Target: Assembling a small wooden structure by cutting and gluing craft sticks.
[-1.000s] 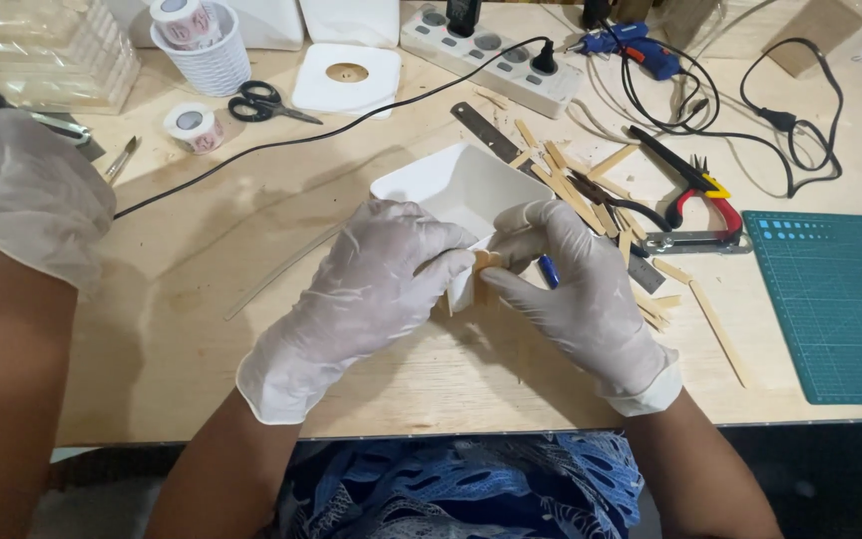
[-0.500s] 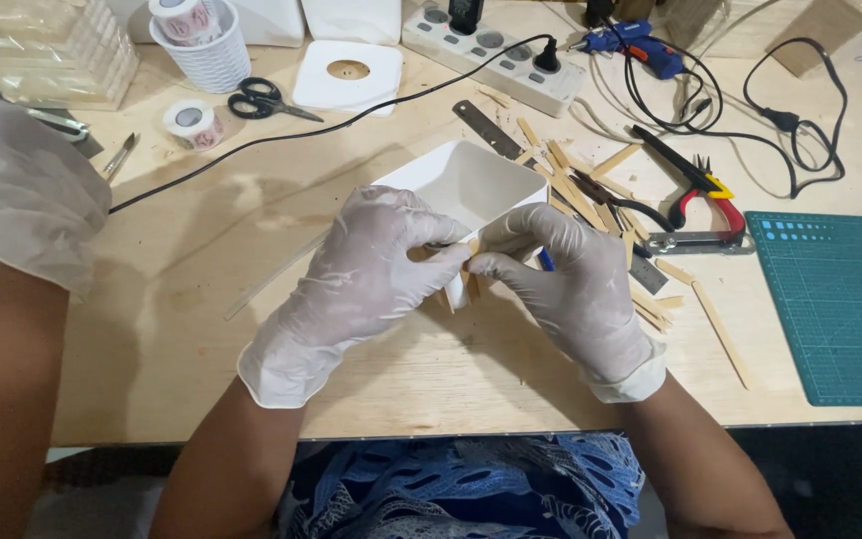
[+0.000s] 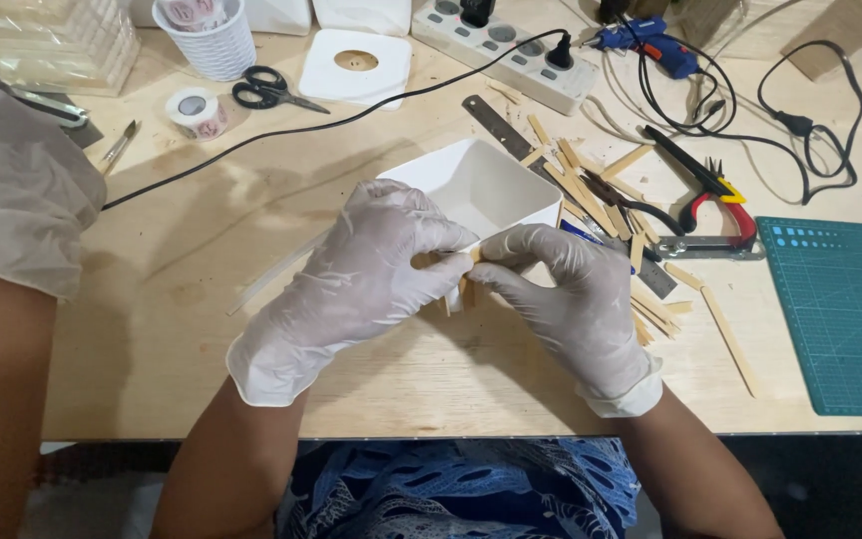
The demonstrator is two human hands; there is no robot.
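Note:
Both my hands wear thin white gloves and meet at the near side of a white square box (image 3: pixel 491 185) on the wooden table (image 3: pixel 202 329). My left hand (image 3: pixel 361 284) wraps the box's near left side, thumb and fingers pinching thin wooden sticks (image 3: pixel 456 274) against its wall. My right hand (image 3: pixel 576 299) presses the same sticks from the right. Most of the near wall of the box is hidden behind my hands.
Loose wooden sticks (image 3: pixel 591 190), a metal ruler (image 3: pixel 496 122), red-handled pliers (image 3: pixel 720 200) and a green cutting mat (image 3: pixel 835 314) lie to the right. A power strip (image 3: pixel 511 40), blue glue gun (image 3: pixel 641 35), scissors (image 3: pixel 271 90), tape roll (image 3: pixel 197 112) and white cup (image 3: pixel 207 35) line the back. Another person's gloved hand (image 3: pixel 12 190) rests at left.
My hands and the box have shifted a little left and closed in on the sticks at the box's near wall. The other person's hand has barely moved.

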